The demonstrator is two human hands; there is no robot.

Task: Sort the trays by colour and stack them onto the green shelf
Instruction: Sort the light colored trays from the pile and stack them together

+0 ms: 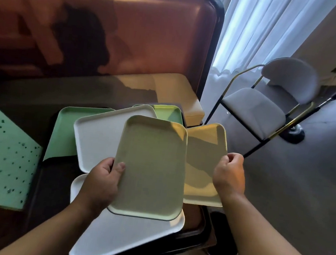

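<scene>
My left hand (102, 182) grips the left edge of a pale yellow-green tray (152, 167), held above the pile. My right hand (229, 174) pinches the right edge of a yellow tray (204, 152) that lies partly under the first one. Beneath them lie a white tray (99, 138), another white tray (129, 234) nearest me, a mint green tray (64, 130) at the left and a lime green tray (168, 112) at the back. The green shelf (0, 156), speckled with small holes, shows at the left edge.
The trays rest on a dark table (50, 193). A brown padded bench back (111, 32) with a tan seat cushion (179, 95) rises behind. A grey chair (265, 109) with gold and black legs stands at the right on a grey floor, before white curtains.
</scene>
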